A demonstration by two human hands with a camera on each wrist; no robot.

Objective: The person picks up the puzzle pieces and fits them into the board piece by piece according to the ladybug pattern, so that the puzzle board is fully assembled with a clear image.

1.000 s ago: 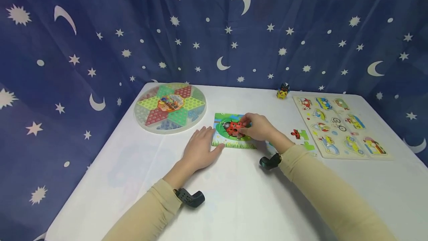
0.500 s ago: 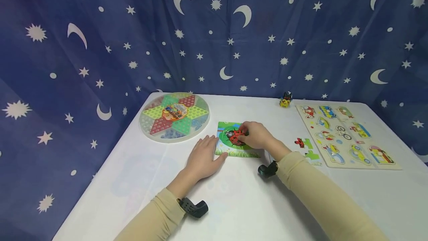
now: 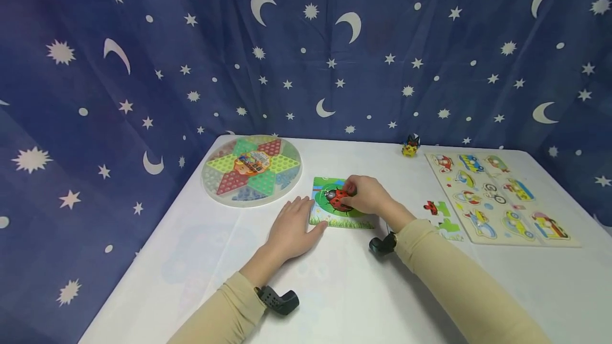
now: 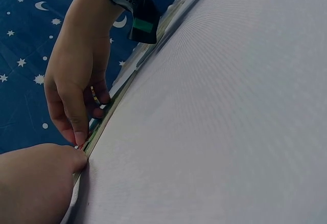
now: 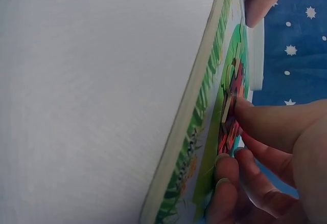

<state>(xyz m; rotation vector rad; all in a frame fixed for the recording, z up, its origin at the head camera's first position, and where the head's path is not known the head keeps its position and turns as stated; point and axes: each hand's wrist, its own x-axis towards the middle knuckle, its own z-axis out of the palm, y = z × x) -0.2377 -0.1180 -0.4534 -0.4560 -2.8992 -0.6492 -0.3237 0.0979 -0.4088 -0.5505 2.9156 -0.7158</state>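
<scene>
A square ladybug jigsaw puzzle (image 3: 326,220) lies on the white table, with a ladybug on a green ground. The left hand (image 3: 290,231) lies at its left edge, fingers straight, fingertips touching the board's side. Over the right half of the ladybug, the right hand (image 3: 369,195) pinches a red puzzle piece (image 5: 237,83) between thumb and fingers. In the right wrist view that piece stands slightly proud of the board; whether it is seated I cannot tell. The right hand hides the board's upper right part. Loose puzzle pieces (image 3: 431,207) lie right of the right hand.
A round Chinese checkers board (image 3: 252,171) is at the back left. On the right lies a wooden vehicle puzzle board (image 3: 502,198). A small yellow figurine (image 3: 410,145) stands near the back edge, before a blue star-patterned curtain (image 3: 306,46).
The whole head view has shifted, so the table appears lower. The piece under the right hand looks tilted earlier and sits closer to the ladybug picture now. The left hand stays at the board's edge.
</scene>
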